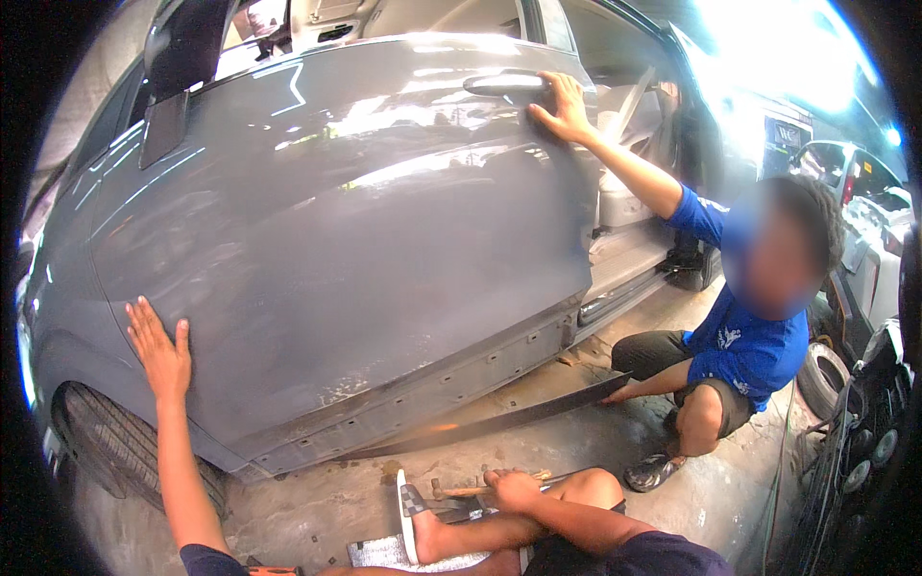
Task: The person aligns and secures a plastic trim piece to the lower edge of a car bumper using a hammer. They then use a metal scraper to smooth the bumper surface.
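Flat against the grey car door (365, 240), near its front edge, rests my left hand (158, 350) with its fingers spread. Down low by my bent leg, my right hand (514, 492) is closed around the wooden handle of a hammer (456, 492). A co-worker (744, 336) in a blue shirt crouches at the right, one hand beside the door handle (504, 84) and the other on a long dark trim strip (519, 413) below the door's bottom edge.
The car's front wheel (106, 442) is at lower left, and an open rear doorway (629, 250) lies behind the co-worker. At far right stand a loose tyre (824, 379), stacked dark parts (864, 451) and another vehicle. My sandalled foot (418, 523) rests near a grey mat (379, 552).
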Demonstrator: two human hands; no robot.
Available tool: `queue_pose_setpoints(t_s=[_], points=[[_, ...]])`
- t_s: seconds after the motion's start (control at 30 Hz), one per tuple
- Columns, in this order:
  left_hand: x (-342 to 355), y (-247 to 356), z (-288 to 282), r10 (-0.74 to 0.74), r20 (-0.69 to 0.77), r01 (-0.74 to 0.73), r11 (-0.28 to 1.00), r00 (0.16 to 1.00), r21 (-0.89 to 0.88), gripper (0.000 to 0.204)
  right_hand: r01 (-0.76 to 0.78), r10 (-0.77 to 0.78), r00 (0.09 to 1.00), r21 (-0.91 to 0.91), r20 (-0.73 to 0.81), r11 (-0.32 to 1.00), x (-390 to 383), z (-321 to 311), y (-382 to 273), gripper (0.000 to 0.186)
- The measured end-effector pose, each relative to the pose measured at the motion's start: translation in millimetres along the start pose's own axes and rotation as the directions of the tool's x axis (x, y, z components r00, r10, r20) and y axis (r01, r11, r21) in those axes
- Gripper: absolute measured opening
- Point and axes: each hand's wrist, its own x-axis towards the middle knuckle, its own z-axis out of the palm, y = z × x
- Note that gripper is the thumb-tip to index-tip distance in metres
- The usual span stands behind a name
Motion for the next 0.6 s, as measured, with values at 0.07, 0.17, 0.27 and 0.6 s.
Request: queue_pose_setpoints(t_s=[0.07,0.17,0.27,0.6], points=[[-1.4,7.6,-1.6,0.008,-0.012,-0.007,1.000,1.000,0.015,0.086,-0.016,0.016,0.999,0.013,-0.031,1.000,1.8,6.7,2.2,0.041],[-17.4,3.4,-11.3,0.017,-0.003,-0.017,1.000,1.000,0.001,0.090,-0.066,0.064,0.997,0.058,0.047,0.996,6.2,3.2,-2.8,0.036],[-41.0,-2.1,-18.9,0.022,0.085,-0.025,0.999,0.996,0.033,0.095,-0.088,0.076,0.988,0.086,0.132,0.992,2.8,-10.5,-16.4,0.032],[-59.9,9.7,-56.8,-0.090,0.471,0.083,0.996,0.878,0.035,0.097,0.017,-0.004,0.996,0.136,-0.094,0.991,-15.6,-12.6,-7.0,0.028]])
